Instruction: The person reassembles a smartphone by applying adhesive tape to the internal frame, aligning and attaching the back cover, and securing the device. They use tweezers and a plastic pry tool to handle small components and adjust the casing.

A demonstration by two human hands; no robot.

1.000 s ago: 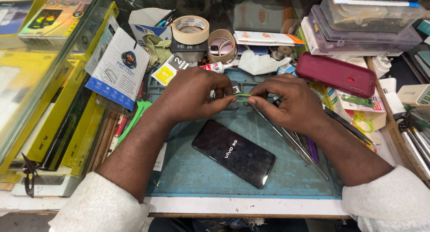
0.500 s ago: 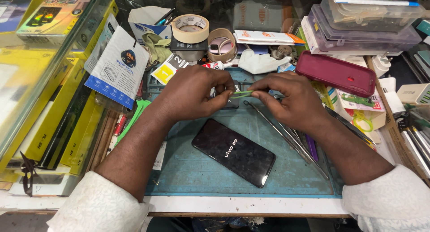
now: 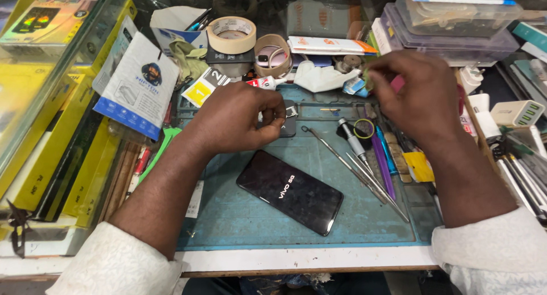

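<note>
Black phone screen [image 3: 289, 192] mid-mat, blue-white pouch [image 3: 135, 84] left — perhaps plastic

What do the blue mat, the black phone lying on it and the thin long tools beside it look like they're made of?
Mat: likely rubber or silicone, matte blue, with moulded grooves along the top. Phone: glossy black, probably glass or plastic, since it shows faint reflections. Thin tools: apparently bare metal, silvery with a shine, beside plastic-looking purple and blue ones.

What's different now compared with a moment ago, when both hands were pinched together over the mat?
The hands have parted. The right hand has lifted away to the right, toward the clutter at the back of the bench. The left hand stayed above the mat, fingertips pinched on something small that I cannot make out. The black phone and the metal tools lie where they were.
</note>
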